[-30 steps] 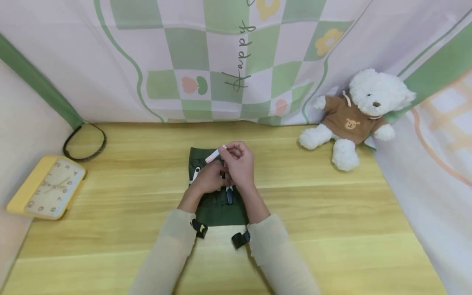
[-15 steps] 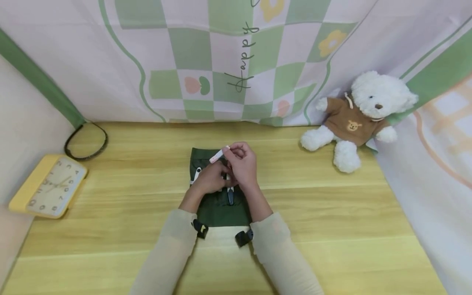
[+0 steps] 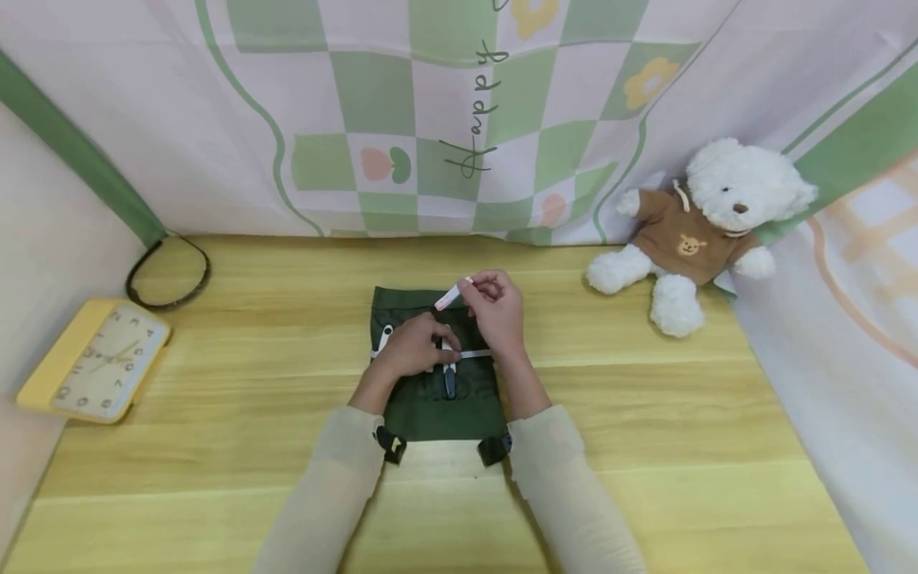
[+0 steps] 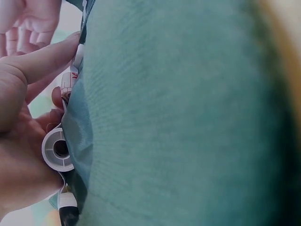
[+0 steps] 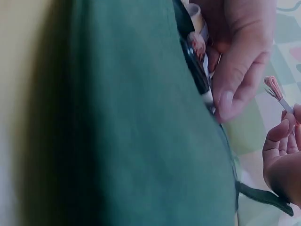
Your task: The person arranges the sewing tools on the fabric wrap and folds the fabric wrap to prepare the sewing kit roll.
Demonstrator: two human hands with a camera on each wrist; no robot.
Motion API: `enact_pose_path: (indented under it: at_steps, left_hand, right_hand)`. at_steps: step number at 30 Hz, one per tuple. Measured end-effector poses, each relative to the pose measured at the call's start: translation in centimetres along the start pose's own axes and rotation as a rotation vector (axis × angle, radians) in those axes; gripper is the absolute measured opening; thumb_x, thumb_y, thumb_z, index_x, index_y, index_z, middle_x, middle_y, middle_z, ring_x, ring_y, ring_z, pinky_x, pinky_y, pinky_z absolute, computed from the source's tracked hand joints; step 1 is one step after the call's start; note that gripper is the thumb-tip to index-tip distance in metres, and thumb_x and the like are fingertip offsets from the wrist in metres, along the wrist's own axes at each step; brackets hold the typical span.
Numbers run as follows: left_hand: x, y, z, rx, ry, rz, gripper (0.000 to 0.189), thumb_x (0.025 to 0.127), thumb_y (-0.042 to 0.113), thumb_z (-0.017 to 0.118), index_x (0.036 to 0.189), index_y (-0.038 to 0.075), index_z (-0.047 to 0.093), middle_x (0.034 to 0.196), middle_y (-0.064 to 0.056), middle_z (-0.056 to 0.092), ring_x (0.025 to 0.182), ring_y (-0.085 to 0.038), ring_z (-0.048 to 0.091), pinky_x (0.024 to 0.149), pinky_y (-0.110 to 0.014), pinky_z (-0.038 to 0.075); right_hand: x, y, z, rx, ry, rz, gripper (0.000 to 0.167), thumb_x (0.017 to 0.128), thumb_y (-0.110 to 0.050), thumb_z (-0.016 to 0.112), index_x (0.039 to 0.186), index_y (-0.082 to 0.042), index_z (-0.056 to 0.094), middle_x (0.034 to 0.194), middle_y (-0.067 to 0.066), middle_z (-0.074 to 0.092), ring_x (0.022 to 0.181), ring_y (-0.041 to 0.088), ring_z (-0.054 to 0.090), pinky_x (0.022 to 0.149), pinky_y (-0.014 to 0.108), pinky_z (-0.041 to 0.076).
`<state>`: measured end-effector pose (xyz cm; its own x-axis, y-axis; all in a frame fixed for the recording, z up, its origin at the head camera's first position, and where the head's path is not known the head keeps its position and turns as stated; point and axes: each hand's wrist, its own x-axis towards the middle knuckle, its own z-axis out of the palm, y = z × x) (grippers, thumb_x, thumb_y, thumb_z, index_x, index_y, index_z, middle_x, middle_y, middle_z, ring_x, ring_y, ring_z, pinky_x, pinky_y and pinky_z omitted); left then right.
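Note:
A dark green fabric pouch (image 3: 437, 422) lies on the table, crossed by a white elastic band (image 3: 476, 353). My left hand (image 3: 410, 347) rests over its middle, thumb and finger pinching the band. Beside these fingertips, a small tool with a dark blue handle (image 3: 449, 383) is tucked under the band. In the left wrist view a white thread spool (image 4: 56, 149) sits against the pouch by my palm. My right hand (image 3: 498, 307), above the pouch's upper right, pinches a small bundle of pink strands with a white paper sleeve (image 3: 452, 295). It is raised clear of the band.
A white-handled tool (image 3: 385, 335) sits at the pouch's left side. A yellow clock (image 3: 96, 363) and a black headband-like loop (image 3: 168, 299) are at the left. A white teddy bear (image 3: 692, 231) sits at the back right, before a checked curtain (image 3: 445, 96).
My right hand has moved right and slightly up, away from the left hand, with the small bundle. More of the white band shows. The left hand stays nearly in place.

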<state>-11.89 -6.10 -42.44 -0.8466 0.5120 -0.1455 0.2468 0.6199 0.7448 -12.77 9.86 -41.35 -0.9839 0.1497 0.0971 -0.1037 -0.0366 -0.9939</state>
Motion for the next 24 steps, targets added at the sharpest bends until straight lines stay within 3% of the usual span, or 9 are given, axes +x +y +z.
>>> enact_pose_path:
  at_steps: [4, 10, 18, 24]
  left_hand:
    - [-0.1, 0.1, 0.0, 0.014, 0.004, -0.009, 0.006, 0.091, 0.02, 0.079, 0.095, 0.017, 0.081, 0.08, 0.004, 0.066, 0.058, -0.013, 0.058, 0.067, -0.031, 0.046]
    - [-0.3, 0.2, 0.0, 0.022, 0.007, -0.05, 0.006, 0.09, 0.023, 0.08, 0.095, 0.019, 0.08, 0.095, -0.002, 0.059, 0.077, -0.017, 0.053, 0.07, -0.033, 0.042]
    - [-0.4, 0.3, 0.1, 0.015, -0.016, -0.081, 0.006, 0.091, 0.026, 0.078, 0.094, 0.021, 0.079, 0.1, -0.003, 0.056, 0.082, -0.02, 0.051, 0.072, -0.035, 0.041]
    - [-0.4, 0.2, 0.0, 0.024, -0.017, -0.08, 0.005, 0.091, 0.026, 0.078, 0.092, 0.021, 0.078, 0.1, -0.003, 0.056, 0.082, -0.02, 0.051, 0.073, -0.035, 0.042]
  right_hand:
    - [0.2, 0.3, -0.4, 0.001, 0.016, 0.022, 0.015, 0.094, -0.006, 0.073, 0.097, 0.001, 0.06, 0.08, 0.001, 0.067, 0.065, 0.021, 0.055, 0.059, 0.03, 0.047]
    - [0.5, 0.7, -0.8, 0.061, 0.012, 0.119, 0.012, 0.094, -0.001, 0.071, 0.095, -0.001, 0.059, 0.076, -0.002, 0.066, 0.064, 0.012, 0.058, 0.056, 0.023, 0.047]
    - [0.7, 1.0, -2.1, 0.017, -0.085, 0.243, 0.01, 0.098, -0.003, 0.066, 0.102, 0.0, 0.057, 0.079, -0.001, 0.066, 0.068, 0.012, 0.058, 0.058, 0.023, 0.047]
    - [0.9, 1.0, -2.7, -0.086, -0.201, 0.254, 0.014, 0.099, -0.006, 0.065, 0.108, 0.003, 0.059, 0.081, 0.003, 0.065, 0.07, 0.015, 0.057, 0.06, 0.025, 0.049]
